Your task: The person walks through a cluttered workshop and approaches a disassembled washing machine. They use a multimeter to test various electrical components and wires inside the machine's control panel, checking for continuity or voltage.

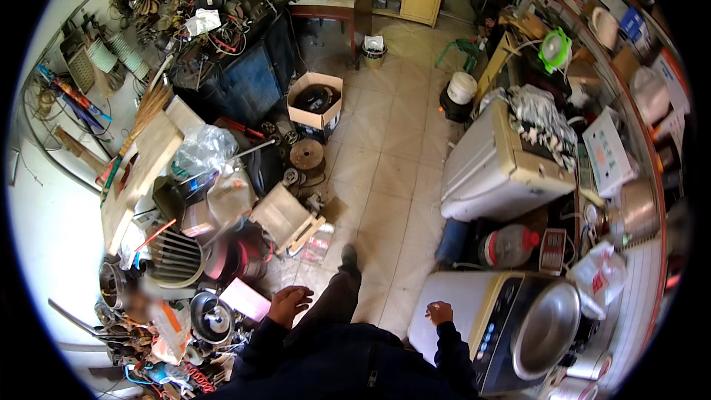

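So the person was standing on the tiled floor (392, 155) in a really packed repair shop, one foot stepped forward, looking straight down. The left hand (290, 304) hung open with fingers loosely spread, holding nothing, just above a pink sheet (246, 298) lying at the near edge of the junk pile. Right beside that sat a round black fan motor (212, 318) and a white fan grille (176, 258).

The right hand (440, 313) was curled over the near left corner of the washing machine (503, 326), and it looked like it pinched something thin and pale, maybe a cigarette or pen, too small to say for sure. The machine's steel tub lid (546, 330) was over toward its right side.

What I'd worry about: that pile on the left was stacked loose, with a wooden crate (287, 218) tilted on top of other stuff. Reaching down into it carelessly could knock things sliding onto the walkway. The floor strip between the pile and the machines was narrow too, so tripping on the bits spilling out near the forward foot seemed a real risk.
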`<action>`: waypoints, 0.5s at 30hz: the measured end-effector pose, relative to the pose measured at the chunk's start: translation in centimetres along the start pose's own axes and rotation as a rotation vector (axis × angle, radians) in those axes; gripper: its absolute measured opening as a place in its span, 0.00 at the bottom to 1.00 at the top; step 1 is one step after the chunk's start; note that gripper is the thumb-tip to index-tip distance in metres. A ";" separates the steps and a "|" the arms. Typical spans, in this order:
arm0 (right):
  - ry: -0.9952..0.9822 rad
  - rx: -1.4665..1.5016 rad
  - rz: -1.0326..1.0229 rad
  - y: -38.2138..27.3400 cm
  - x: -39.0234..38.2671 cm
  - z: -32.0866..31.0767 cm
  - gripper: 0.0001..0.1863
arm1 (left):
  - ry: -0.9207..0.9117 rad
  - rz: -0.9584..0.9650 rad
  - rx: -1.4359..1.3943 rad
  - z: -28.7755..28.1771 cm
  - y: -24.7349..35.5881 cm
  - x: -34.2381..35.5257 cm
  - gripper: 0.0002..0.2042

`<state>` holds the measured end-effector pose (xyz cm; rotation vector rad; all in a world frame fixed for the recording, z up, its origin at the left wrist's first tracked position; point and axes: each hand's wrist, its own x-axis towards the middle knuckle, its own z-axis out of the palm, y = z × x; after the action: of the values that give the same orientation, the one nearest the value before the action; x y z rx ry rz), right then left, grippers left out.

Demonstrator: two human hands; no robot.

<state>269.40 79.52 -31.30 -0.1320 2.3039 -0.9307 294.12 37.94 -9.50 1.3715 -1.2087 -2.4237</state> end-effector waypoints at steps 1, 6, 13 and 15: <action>0.009 0.072 0.015 -3.4 3.6 -0.9 0.14 | -0.008 0.004 -0.026 0.8 0.9 2.8 0.11; -0.022 -0.254 -0.111 -2.2 17.7 -2.6 0.12 | -0.064 0.048 -0.074 6.8 10.4 18.0 0.10; -0.093 -0.353 0.203 -8.5 24.4 -2.7 0.16 | -0.166 0.243 0.026 19.7 35.2 34.5 0.10; -0.100 -0.308 0.256 -13.5 29.0 -4.7 0.16 | -0.205 0.288 0.084 22.6 38.9 40.4 0.11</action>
<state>241.80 63.03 -35.22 -0.0109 2.2899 -0.4294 242.45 6.93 -4.13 0.9059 -1.4561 -2.3731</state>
